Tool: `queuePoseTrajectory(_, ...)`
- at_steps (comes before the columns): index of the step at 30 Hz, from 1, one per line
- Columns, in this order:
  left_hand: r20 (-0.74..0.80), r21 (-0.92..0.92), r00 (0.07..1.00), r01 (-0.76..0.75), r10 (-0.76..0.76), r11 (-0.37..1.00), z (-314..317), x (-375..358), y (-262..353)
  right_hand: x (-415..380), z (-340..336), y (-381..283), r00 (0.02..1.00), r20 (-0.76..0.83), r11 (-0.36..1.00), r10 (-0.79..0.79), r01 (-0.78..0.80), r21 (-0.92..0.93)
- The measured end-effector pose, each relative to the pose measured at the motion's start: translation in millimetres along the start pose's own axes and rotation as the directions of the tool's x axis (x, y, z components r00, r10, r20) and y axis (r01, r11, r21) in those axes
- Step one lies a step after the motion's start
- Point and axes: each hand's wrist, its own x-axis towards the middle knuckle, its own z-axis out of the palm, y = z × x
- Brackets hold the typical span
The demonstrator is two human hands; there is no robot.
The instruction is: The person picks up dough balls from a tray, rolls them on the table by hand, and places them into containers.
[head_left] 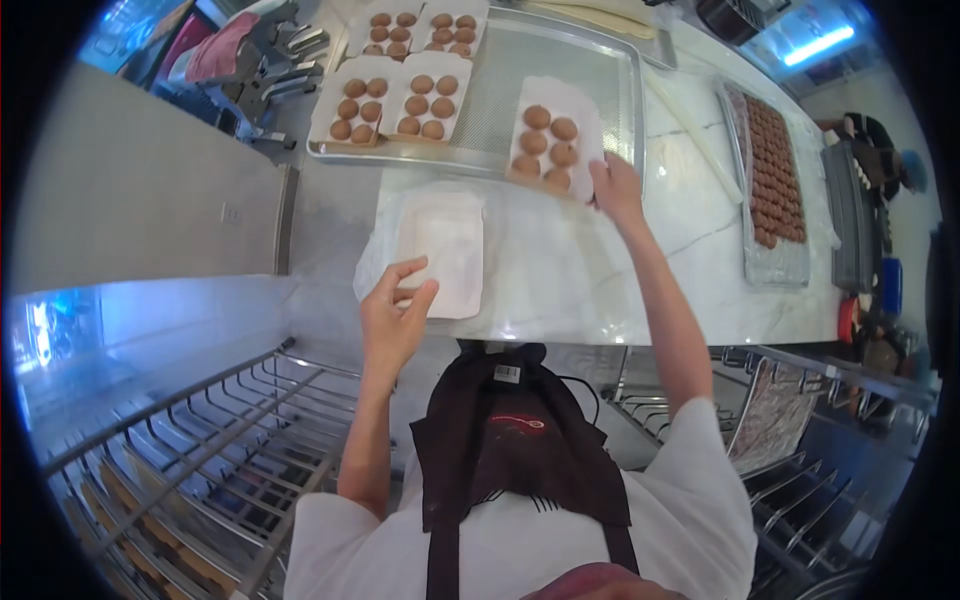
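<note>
My left hand (393, 315) pinches the near corner of a stack of empty white trays (440, 250) lying in clear plastic on the marble counter (600, 280). My right hand (615, 190) reaches forward and grips the right edge of a white tray of brown round cookies (550, 140), which rests on the edge of a large metal baking sheet (560, 60). Several more filled white trays (390, 100) sit on the left part of that sheet.
A long tray lined with rows of brown cookies (775, 180) lies at the counter's right. Wire racks (200, 440) stand below left and right of me. A person (880, 150) is at the far right. Metal equipment (270, 60) sits at the top left.
</note>
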Motion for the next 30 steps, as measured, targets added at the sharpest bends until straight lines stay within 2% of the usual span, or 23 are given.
queuePoseTrajectory(1,0.011,0.013,0.999,0.047,-0.047,0.999,-4.6,-2.3,-6.8,28.0,3.0,10.7,1.0,-0.025,0.999,-0.006,0.005,-0.053)
queuePoseTrajectory(3,0.034,0.033,0.997,0.075,-0.076,0.997,-15.0,-6.2,-10.9,73.6,5.4,-3.3,0.97,0.056,0.971,0.238,-0.239,0.003)
queuePoseTrajectory(5,0.034,0.117,0.982,0.182,-0.187,0.976,-24.9,-11.3,-12.0,128.4,38.3,33.4,0.986,-0.146,0.981,-0.083,0.055,-0.188)
queuePoseTrajectory(6,0.051,0.125,0.983,0.168,-0.175,0.978,-27.8,-13.5,-16.1,160.4,45.5,33.2,0.994,-0.102,0.976,-0.024,0.002,-0.216)
queuePoseTrajectory(7,0.001,0.088,0.983,0.183,-0.183,0.979,-29.5,-16.4,-22.4,179.2,54.9,29.9,0.998,-0.057,0.968,0.041,-0.054,-0.246)
queuePoseTrajectory(8,-0.047,0.052,0.98,0.196,-0.194,0.979,-31.7,-18.7,-26.6,182.0,63.2,17.3,0.983,-0.186,0.991,0.012,-0.036,-0.129)
queuePoseTrajectory(9,-0.026,0.06,0.982,0.188,-0.187,0.98,-34.7,-20.6,-27.9,185.2,71.9,0.8,0.949,-0.314,1.0,-0.004,-0.002,-0.016)
queuePoseTrajectory(11,-0.037,0.1,0.966,0.259,-0.256,0.961,-37.2,-23.4,-27.6,196.8,89.7,-16.5,0.875,-0.483,0.995,-0.032,0.074,0.067)
queuePoseTrajectory(13,0.001,0.125,0.967,0.251,-0.253,0.96,-32.5,-24.7,-25.6,177.6,92.1,-45.7,0.915,-0.402,0.997,-0.026,0.053,0.055)
queuePoseTrajectory(14,-0.009,0.095,0.972,0.234,-0.234,0.968,-29.3,-24.0,-27.1,159.1,89.7,-55.7,0.916,-0.386,0.993,-0.112,0.122,0.0)
queuePoseTrajectory(15,-0.013,0.062,0.977,0.215,-0.215,0.975,-23.4,-23.1,-27.5,146.0,93.8,-51.0,0.922,-0.365,0.971,-0.129,0.192,0.14)
queuePoseTrajectory(16,0.01,0.08,0.981,0.193,-0.195,0.978,-15.9,-21.9,-22.8,123.1,83.2,-49.6,0.935,-0.303,0.959,-0.183,0.237,0.155)
queuePoseTrajectory(18,0.093,0.092,0.983,0.147,-0.156,0.985,-0.9,-16.3,-17.0,66.7,42.6,-54.0,0.87,-0.366,0.902,-0.331,0.405,0.146)
queuePoseTrajectory(19,0.112,0.102,0.985,0.121,-0.132,0.987,8.3,-13.0,-12.4,49.4,22.5,-42.5,0.864,-0.392,0.913,-0.315,0.389,0.124)
queuePoseTrajectory(21,0.15,0.061,0.985,0.081,-0.089,0.995,35.1,-6.1,-0.2,17.8,-26.8,-9.9,0.831,-0.355,0.89,-0.427,0.456,-0.004)
queuePoseTrajectory(23,0.184,0.069,0.982,0.023,-0.035,0.997,63.4,0.3,13.8,-0.7,-78.4,37.3,0.829,-0.447,0.932,-0.336,0.362,-0.029)
queuePoseTrajectory(25,0.241,0.069,0.97,-0.002,-0.015,0.998,88.4,6.9,13.3,-16.0,-147.9,84.7,0.832,-0.527,0.981,-0.176,0.19,-0.028)
queuePoseTrajectory(27,0.282,0.07,0.959,-0.018,-0.002,0.997,125.4,4.0,19.9,-17.3,-210.8,162.8,0.763,-0.633,0.984,-0.132,0.023,-0.177)
queuePoseTrajectory(29,0.223,0.112,0.975,-0.014,-0.012,0.994,170.7,-5.3,34.0,-12.4,-273.7,252.4,0.668,-0.713,0.937,-0.214,-0.065,-0.342)
queuePoseTrajectory(30,0.213,0.122,0.977,-0.007,-0.02,0.992,192.2,-12.9,36.0,-14.9,-303.3,285.0,0.668,-0.724,0.908,-0.17,-0.179,-0.379)
